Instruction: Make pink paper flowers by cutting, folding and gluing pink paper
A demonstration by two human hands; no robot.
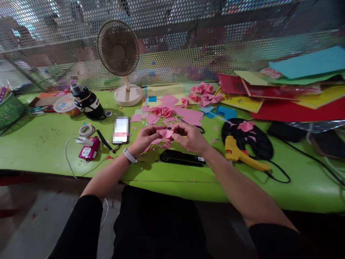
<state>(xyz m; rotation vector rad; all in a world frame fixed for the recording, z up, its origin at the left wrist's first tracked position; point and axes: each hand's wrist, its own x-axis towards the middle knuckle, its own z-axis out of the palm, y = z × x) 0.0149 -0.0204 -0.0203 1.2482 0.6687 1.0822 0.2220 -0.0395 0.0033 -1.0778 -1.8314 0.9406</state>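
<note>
Between both hands is a small pink paper piece (166,133), curved like a petal. My left hand (147,138) pinches its left side with thumb and fingers. At its right side, my right hand (190,134) is closed on the same piece. Pink paper scraps (159,143) lie below and around the hands. Just nearer to me, a black stapler (182,157) rests on the green table (167,176). Beyond the hands are a cluster of folded pink paper flowers (162,112) and pink sheets (190,116). Scissors, mostly hidden, lie behind my right hand.
A yellow glue gun (239,154) and a black pad (262,144) lie on the right. Coloured sheets (291,97) are piled behind them. Leftward are a phone (121,130), a purple power adapter (89,148), a tape roll (86,130), a black bottle (87,102) and a fan (118,48).
</note>
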